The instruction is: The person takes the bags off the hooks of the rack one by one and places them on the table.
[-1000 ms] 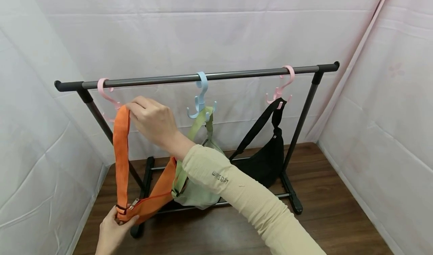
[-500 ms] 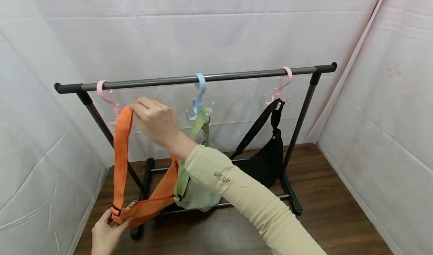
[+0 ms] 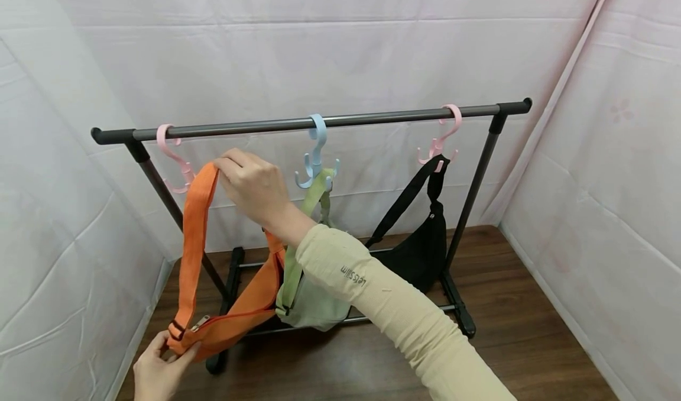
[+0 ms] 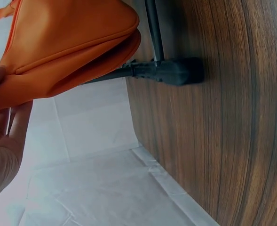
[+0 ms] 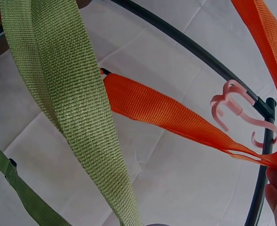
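One orange fabric shoulder bag [image 3: 250, 300] is held below a dark metal rack bar [image 3: 239, 128], its wide strap [image 3: 193, 241] pinched by the right hand [image 3: 255, 188] near a curved pink plastic hook [image 3: 186, 173], its zipped end gripped by the left hand [image 3: 159, 371]; the strap is best kept flat, clear of the light-green webbing strap [image 3: 290, 283] (hanging close by)

My orange, curved fabric bag [image 3: 260, 290] has a red zip line [image 3: 239, 314]; my cream, tubular fabric sleeve [image 3: 393, 312] bears dark lettering [image 3: 353, 275].
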Available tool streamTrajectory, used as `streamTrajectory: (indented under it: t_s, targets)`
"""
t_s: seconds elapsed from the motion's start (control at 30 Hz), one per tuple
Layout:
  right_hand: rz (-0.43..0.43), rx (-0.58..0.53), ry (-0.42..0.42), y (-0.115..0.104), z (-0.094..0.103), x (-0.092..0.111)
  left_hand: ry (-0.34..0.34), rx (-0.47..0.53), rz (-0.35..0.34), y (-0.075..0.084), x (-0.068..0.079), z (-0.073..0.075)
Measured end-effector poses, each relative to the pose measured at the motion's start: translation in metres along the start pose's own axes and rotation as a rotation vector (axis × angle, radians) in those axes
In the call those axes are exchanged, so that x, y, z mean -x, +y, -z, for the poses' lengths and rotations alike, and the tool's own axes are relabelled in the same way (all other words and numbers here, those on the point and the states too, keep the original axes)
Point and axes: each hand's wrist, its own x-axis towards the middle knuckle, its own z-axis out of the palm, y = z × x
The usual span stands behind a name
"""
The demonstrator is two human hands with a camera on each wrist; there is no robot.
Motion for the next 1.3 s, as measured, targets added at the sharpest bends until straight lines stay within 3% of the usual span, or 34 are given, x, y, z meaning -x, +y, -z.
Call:
streamTrajectory:
  t_s: [0.43, 0.83, 1.07, 1.3]
  targets:
    - [0.002, 0.012, -0.017, 0.001, -0.003, 0.001, -0.005, -0.014, 0.007, 0.001, 0.002, 0.009]
    - [-0.035, 0.013, -0.101, 0.004, -0.007, 0.005, -0.010, 0.100, 0.049, 0.007, 0.007, 0.016]
    - [-0.059, 0.016, -0.163, 0.007, -0.016, 0.010, 0.076, 0.222, 0.085, 0.010, 0.012, 0.018]
    - [-0.065, 0.039, -0.252, 0.009, -0.024, 0.015, 0.127, 0.337, 0.027, 0.009, 0.013, 0.021]
